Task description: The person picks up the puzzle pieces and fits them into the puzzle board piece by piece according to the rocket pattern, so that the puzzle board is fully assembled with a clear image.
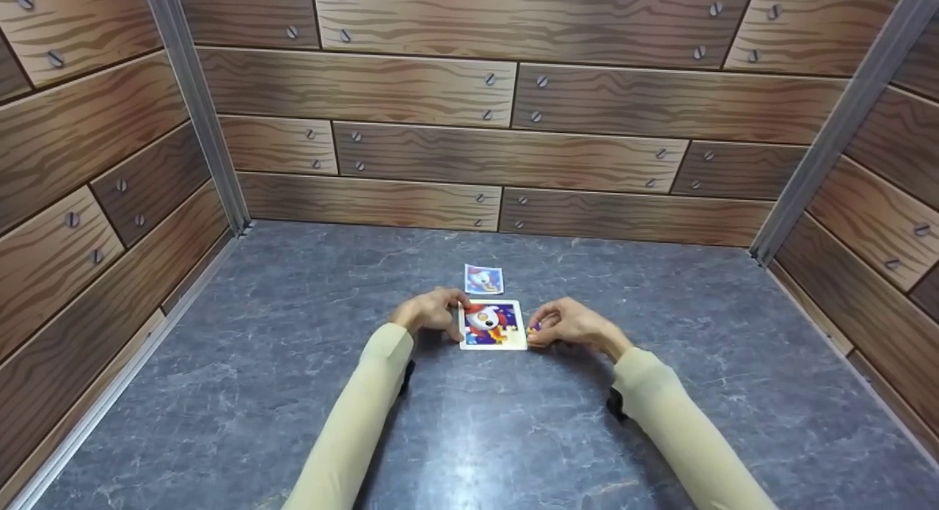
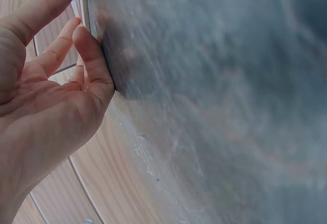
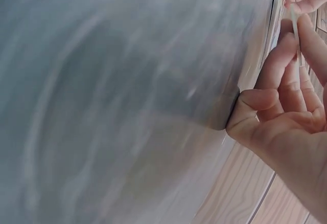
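Note:
A jigsaw puzzle board [image 1: 486, 319] with a pale frame and a picture of a white character lies flat. Pieces fill much of it; bare backing shows at its lower right. My left hand [image 1: 433, 310] is at the board's left side, fingers at the upper left corner and thumb lower on that edge. At the right edge, my right hand [image 1: 568, 323] pinches a purple and yellow puzzle piece [image 1: 535, 329] between thumb and fingers. In the right wrist view, that puzzle piece [image 3: 296, 35] appears as a thin edge; its printed face is hidden there.
A small picture card [image 1: 484, 279] with a similar image lies just behind the board. The dark marbled tabletop [image 1: 469, 422] is bounded by wood-patterned walls [image 1: 440, 150] at the back and both sides, with grey metal posts [image 1: 198, 106] at the rear corners.

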A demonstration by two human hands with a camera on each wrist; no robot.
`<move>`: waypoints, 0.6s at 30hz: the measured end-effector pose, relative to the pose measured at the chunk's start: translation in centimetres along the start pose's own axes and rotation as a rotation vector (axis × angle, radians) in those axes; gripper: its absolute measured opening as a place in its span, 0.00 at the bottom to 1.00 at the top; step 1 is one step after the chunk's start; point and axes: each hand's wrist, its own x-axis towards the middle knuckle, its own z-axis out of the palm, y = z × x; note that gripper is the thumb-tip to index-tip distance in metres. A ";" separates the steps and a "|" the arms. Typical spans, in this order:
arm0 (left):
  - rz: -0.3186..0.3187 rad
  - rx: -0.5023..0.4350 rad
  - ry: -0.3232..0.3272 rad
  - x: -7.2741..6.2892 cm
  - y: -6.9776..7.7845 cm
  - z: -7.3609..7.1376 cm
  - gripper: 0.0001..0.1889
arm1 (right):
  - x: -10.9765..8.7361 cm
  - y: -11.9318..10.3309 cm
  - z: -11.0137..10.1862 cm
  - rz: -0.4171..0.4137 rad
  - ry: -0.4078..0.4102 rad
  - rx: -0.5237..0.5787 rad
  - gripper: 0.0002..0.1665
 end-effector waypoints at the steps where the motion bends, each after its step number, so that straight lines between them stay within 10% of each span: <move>1: -0.001 0.000 0.000 0.0 0.0 0.0 0.30 | 0.1 -0.1 0.1 -0.005 0.002 -0.011 0.18; 18: 0.023 0.026 -0.008 0.3 -0.1 0.0 0.30 | 1.2 -1.0 1.1 -0.061 0.007 -0.060 0.16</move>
